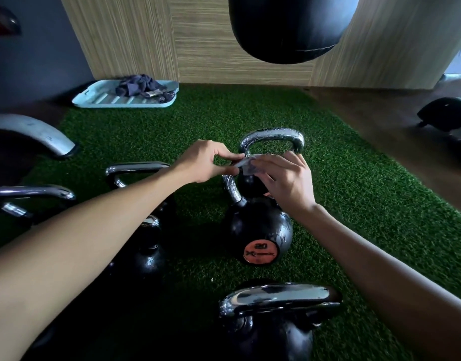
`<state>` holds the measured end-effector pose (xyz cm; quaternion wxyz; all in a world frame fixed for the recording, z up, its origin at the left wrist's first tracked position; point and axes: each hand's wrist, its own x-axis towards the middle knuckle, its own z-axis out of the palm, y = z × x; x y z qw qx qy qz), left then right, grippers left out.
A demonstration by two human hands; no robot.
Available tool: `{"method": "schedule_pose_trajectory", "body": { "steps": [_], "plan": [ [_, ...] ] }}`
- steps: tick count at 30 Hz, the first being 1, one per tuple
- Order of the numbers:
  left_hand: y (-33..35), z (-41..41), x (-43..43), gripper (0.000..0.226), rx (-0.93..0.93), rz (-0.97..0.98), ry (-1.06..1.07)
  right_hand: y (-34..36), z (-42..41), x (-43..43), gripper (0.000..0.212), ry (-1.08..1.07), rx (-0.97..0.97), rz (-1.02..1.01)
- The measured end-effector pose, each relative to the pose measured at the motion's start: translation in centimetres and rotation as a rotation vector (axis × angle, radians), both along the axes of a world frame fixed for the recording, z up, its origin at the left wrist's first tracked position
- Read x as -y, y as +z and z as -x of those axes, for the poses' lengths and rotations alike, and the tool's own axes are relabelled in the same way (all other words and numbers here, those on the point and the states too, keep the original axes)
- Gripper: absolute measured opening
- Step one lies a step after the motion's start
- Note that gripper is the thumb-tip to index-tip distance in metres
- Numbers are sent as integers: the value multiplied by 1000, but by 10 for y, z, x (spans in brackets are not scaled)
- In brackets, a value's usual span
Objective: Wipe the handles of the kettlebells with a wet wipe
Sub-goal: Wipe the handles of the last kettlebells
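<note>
Several black kettlebells with chrome handles stand on green turf. The one marked 20 [260,230] stands in the middle, its chrome handle [233,190] partly hidden by my hands. Behind it rises another chrome handle [272,135]. My left hand [205,162] and my right hand [286,181] meet above the 20 kettlebell and both pinch a small whitish wet wipe [246,165] between them. A nearer kettlebell [273,332] sits at the bottom, and more kettlebells [138,170] stand at the left under my left forearm.
A pale blue tray [93,99] holding a dark cloth [139,86] lies at the back left by the wall. A black punching bag [289,29] hangs overhead. Grey curved equipment [36,134] is at the left, and a dark object [445,114] sits on the wooden floor at the right.
</note>
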<state>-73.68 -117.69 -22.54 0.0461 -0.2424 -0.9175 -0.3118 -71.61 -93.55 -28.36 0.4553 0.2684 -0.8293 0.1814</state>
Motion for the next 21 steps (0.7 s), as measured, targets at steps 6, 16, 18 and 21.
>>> {"method": "schedule_pose_trajectory", "body": {
  "steps": [6, 16, 18, 21],
  "plan": [
    [2, -2, 0, 45, 27, 31, 89, 12, -10, 1, 34, -34, 120, 175],
    [-5, -32, -1, 60, -170, 188, 149, 19, -40, -9, 49, 14, 359, 286],
    [2, -44, -2, 59, -225, 266, 148, 19, -51, -9, 57, 33, 350, 277],
    [4, -65, -5, 45, -234, 259, 156, 19, -69, -9, 66, 93, 352, 243]
  ]
}}
